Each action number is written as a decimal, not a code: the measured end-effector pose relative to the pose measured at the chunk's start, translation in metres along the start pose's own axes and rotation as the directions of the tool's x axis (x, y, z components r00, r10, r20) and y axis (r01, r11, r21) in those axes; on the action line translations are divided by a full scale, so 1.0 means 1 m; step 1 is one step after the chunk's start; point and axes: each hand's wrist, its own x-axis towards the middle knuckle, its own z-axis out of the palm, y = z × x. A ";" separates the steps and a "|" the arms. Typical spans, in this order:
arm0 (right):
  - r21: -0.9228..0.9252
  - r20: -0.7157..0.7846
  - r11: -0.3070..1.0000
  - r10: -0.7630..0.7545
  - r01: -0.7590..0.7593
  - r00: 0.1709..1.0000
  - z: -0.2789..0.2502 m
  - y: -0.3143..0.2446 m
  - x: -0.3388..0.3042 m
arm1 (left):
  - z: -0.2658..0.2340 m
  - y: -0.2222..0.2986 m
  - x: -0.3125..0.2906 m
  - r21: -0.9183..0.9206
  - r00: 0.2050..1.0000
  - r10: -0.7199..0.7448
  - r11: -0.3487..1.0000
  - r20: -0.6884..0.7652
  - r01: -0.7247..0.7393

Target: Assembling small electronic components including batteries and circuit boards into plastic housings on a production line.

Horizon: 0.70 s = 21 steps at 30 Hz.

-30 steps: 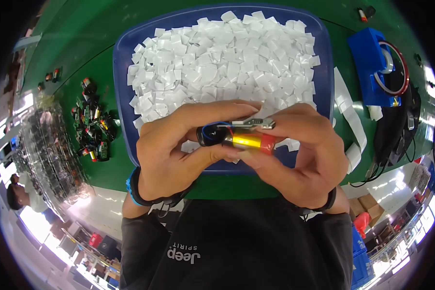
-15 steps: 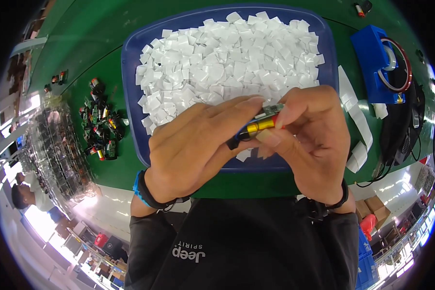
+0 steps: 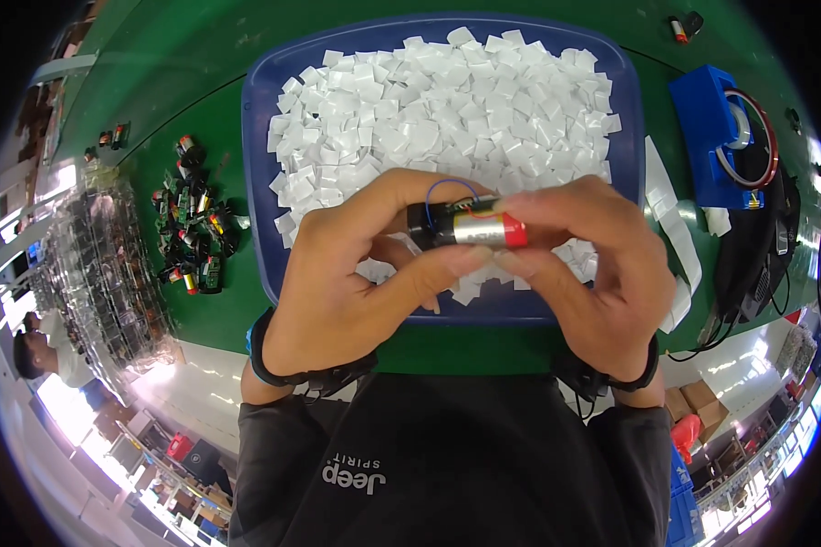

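my left hand (image 3: 337, 273) and right hand (image 3: 602, 264) pinch one battery (image 3: 483, 231) mid-frame, grip closed; blue wire (image 3: 428, 197) looks attached, unit not set down yet; battery pile (image 3: 190, 239) frame left, status unclear.

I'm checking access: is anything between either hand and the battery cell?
Nothing visible is: the left hand and right hand both hold the battery cell. A thin blue wire loops up by the left forefinger, leaving the cell's silver side uncovered.
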 end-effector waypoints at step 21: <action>-0.423 0.074 0.864 -0.267 0.273 0.961 -0.008 -0.007 0.006 | -0.013 0.010 -0.002 -0.133 0.942 -0.231 0.954 0.243 0.268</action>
